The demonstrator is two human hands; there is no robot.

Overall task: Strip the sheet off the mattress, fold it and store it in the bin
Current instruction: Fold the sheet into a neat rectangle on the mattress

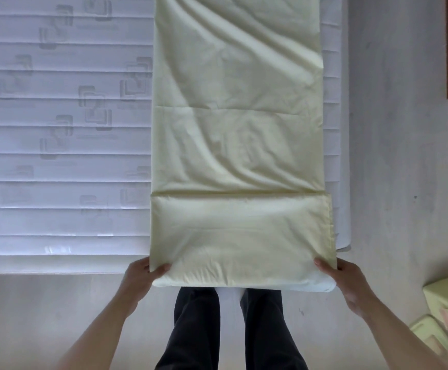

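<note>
Apparently unlabelled sheet (237,156); both hands grip folded end.

I see my own two arms bare from the lower corners of the view up to the wrists, with no sleeves showing on either forearm. My left hand (144,273) carries no ring, watch or band that I can make out, and my right hand (344,279) looks just as plain. Below them I see my legs in dark trousers (196,329), nearly black, of a smooth cloth with soft lengthwise folds. At the cuffs a little white (229,292) shows on my feet; I cannot tell whether it is socks or slippers.
</note>
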